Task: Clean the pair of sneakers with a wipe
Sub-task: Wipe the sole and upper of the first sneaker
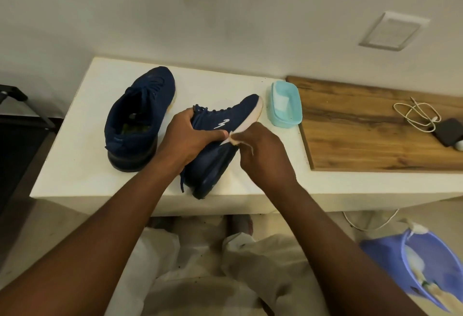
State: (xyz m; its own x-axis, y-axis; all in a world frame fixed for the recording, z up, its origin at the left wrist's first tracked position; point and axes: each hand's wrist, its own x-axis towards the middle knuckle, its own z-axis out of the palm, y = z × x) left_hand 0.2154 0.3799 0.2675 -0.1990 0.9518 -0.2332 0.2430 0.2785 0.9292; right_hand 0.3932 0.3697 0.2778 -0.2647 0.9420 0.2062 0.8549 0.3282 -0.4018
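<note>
Nearest, the person's light trousers (200, 278) fill the bottom of the view. A purple basin (390, 255) sits on the floor to the right, with pale scraps in it.

Both forearms reach up to the white surface (82, 160). The left grip (190, 135) is curled round the upper of a navy sneaker (225, 120), with the fingers over the laced collar and the thumb lying along the side under the white logo. This sneaker is tipped onto its side near the front edge of the surface. Its heel is toward the person, its toe points away and to the right, and its sole faces right. The right grip (263, 150) is narrow, pinching a small white wipe (235, 138) against the edge of the sole at midfoot, just beside the left thumb.

The second sneaker (142, 115) stands upright to the left, close beside the held one, with its toe toward the wall. Past the held toe, a turquoise tub (284, 105) sits open with something white inside, touching the edge of a wooden board (363, 135). A coiled white cable (416, 115) and a dark device (448, 131) lie on the board's far right. A white plate (390, 31) is set into the wall above.
</note>
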